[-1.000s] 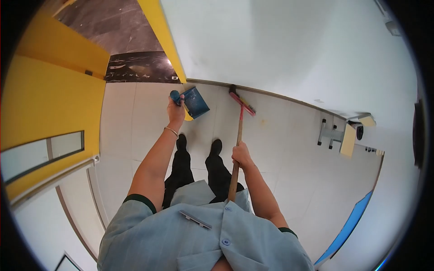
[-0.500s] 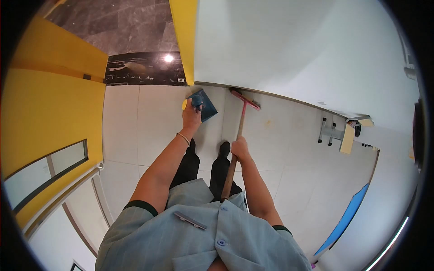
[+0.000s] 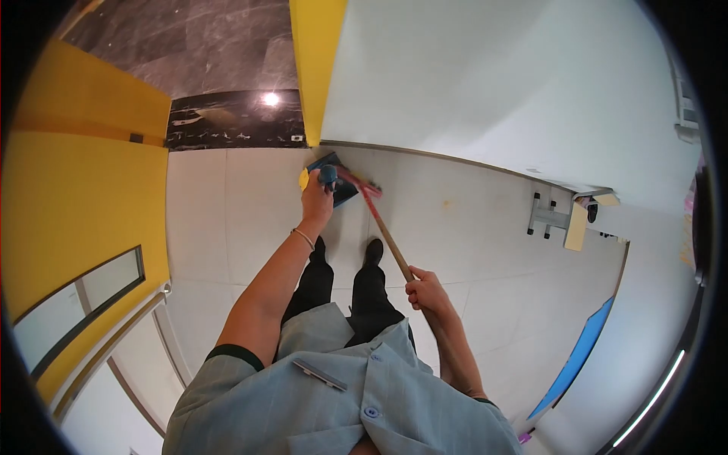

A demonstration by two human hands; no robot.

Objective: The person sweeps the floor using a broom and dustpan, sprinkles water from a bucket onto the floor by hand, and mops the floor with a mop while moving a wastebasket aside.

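My left hand [image 3: 317,200] is closed around the handle of a dark blue dustpan [image 3: 346,192], held low near the wall's foot. Something yellow [image 3: 304,180] shows beside that hand; I cannot make out what it is. In my right hand [image 3: 427,291] is the wooden stick of a broom [image 3: 392,246], slanting up and left. The broom's red head [image 3: 359,182] overlaps the dustpan's right side, its bristles partly hidden. Whether the head touches the pan I cannot tell.
A white wall [image 3: 455,83] runs along the far side. At left is a yellow door [image 3: 83,205], with a dark stone threshold [image 3: 235,121] beside it. A desk or chair with grey legs [image 3: 552,218] stands at right. A small yellowish stain [image 3: 447,203] marks the tiled floor [image 3: 500,258].
The broom head has swung left from the wall's foot to the dustpan. My right hand has moved right and down with the stick. My left hand has hardly moved.
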